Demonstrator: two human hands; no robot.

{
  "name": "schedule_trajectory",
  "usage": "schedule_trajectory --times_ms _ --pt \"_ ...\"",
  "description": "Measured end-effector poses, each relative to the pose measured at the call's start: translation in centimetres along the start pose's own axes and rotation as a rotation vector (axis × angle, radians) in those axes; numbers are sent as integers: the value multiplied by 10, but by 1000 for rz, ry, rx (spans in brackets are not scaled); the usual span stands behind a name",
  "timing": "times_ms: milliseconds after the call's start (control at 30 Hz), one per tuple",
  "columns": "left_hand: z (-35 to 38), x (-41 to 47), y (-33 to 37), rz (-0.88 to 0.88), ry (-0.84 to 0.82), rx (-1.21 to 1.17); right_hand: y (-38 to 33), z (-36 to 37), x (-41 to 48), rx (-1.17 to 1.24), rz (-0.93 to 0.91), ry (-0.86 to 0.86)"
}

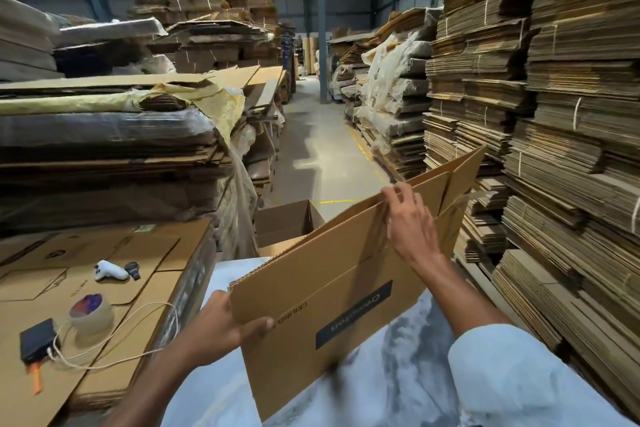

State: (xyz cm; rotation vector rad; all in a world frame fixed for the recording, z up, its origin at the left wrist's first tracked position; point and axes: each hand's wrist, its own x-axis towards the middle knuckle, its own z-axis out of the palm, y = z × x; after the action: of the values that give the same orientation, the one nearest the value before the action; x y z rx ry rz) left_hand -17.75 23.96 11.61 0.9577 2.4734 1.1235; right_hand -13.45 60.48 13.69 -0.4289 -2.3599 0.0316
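Flattened cardboard box (322, 291), printed with a dark label, is held tilted in front of the person, above a pale sheet. Left hand (221, 326) grips its lower left edge, thumb on the printed face and fingers curled behind. Right hand (410, 222) pinches the upper edge, fingers bent over the top. On the cardboard stack (145, 274) to the left lie 1 tape roll (90, 314), 1 white device (110, 270) and 1 dark wallet (36, 340).

Tape roll (90, 314) on left stack (145, 288) (beside phone (37, 340)).
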Motion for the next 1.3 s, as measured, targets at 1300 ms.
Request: schedule_trajectory --times_ms 1300 --pt "131 29 -47 -538 509 -1176 -65 53 -206 1834 1495 -32"
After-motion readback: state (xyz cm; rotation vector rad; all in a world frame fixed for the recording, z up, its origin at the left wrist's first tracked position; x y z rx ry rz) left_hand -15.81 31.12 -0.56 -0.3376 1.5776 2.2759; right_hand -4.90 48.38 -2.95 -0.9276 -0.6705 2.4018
